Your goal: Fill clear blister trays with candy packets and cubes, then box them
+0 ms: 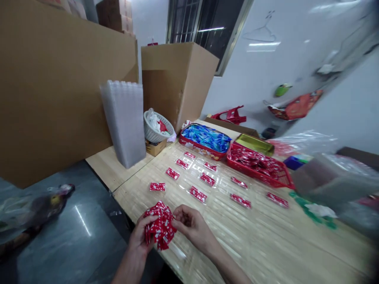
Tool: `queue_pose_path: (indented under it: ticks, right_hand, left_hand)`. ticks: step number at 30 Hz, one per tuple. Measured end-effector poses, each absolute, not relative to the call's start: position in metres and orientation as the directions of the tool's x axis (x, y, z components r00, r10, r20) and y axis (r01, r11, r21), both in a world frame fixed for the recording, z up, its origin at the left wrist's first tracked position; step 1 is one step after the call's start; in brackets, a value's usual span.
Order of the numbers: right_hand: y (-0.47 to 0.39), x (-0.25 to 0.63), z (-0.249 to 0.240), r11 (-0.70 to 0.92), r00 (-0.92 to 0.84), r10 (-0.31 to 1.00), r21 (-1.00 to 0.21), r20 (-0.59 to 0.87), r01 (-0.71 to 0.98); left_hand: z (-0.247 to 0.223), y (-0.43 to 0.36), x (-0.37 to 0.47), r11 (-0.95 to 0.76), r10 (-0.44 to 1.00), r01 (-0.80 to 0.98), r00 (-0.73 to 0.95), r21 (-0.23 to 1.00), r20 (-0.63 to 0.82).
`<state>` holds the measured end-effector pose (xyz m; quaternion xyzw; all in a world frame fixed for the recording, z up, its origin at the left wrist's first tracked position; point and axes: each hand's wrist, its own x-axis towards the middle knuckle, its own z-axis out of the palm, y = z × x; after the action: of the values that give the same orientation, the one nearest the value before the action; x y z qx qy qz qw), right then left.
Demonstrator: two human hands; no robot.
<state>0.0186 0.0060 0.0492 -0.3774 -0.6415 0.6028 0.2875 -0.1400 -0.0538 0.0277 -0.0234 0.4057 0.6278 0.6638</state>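
My left hand (139, 234) is wrapped round a thick bunch of red packets with white spots (161, 225), held above the table's near edge. At the right side of this bunch, the thumb and fingertips of my right hand (191, 225) pinch the edge of a red packet. Beyond my hands, clear plastic trays (194, 172) are laid out in rows on the wooden table (266, 244). Single red packets, such as a near one (197, 194) and a left one (157, 186), lie in several of them.
A tin of blue packets (205, 138) and a red basket of red packets (257, 161) stand at the back. Stacked clear trays (126, 122) rise at the left, beside a white colander (156, 128). Large cardboard boxes (65, 86) stand behind. More clear plastic (334, 177) lies right.
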Motion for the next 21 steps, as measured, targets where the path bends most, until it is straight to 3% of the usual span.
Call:
queue_pose_path:
  ticks: [9, 14, 18, 21]
  right_hand:
    - [0.029, 0.036, 0.051, -0.199, -0.328, 0.930, -0.978, -0.167, -0.067]
    - [0.041, 0.058, 0.046, -0.180, -0.178, 0.972, -0.976, -0.156, -0.123]
    - [0.048, 0.075, 0.017, -0.158, -0.149, 0.976, -0.987, -0.159, 0.020]
    - [0.045, 0.080, -0.004, -0.079, -0.172, 0.976, -0.955, -0.132, 0.286]
  left_hand:
    - [0.031, -0.030, -0.118, 0.258, 0.813, -0.864, -0.049, 0.433, -0.580]
    - [0.034, -0.031, -0.130, 0.281, 0.715, -0.867, -0.097, 0.412, -0.693]
    - [0.039, -0.033, -0.143, 0.260, 0.714, -0.867, -0.125, 0.426, -0.689]
    - [0.040, -0.033, -0.149, 0.230, 0.705, -0.864, -0.169, 0.448, -0.689]
